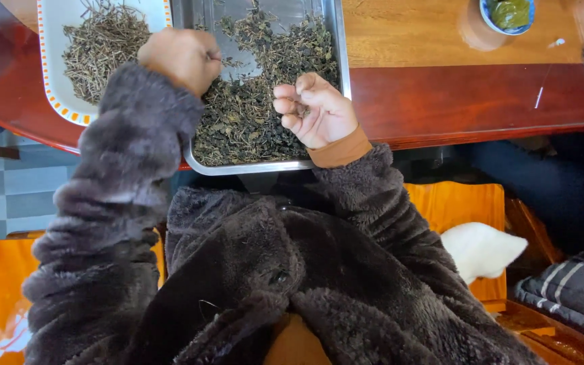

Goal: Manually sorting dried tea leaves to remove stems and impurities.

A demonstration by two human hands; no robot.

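Dried leaves (pixel 251 115) are heaped loose in a metal tray (pixel 338 61), which is set at the near edge of a glossy red-brown surface (pixel 474 94). The right hand (pixel 315 111) is held palm-up above the tray, its fingers (pixel 288 107) curled around a small pinch of leaf. The left hand (pixel 182 57) is clenched into a fist over the tray's left side; what is gripped inside cannot be told. A white dish (pixel 52 81) of dry stems (pixel 103 44) lies just beside the tray. Spillage is judged likely: the tray's front lip overhangs the edge, and it could be tipped onto the lap if nudged by a fluffy sleeve (pixel 123 169). Crumbs could also be dropped from the upturned palm.
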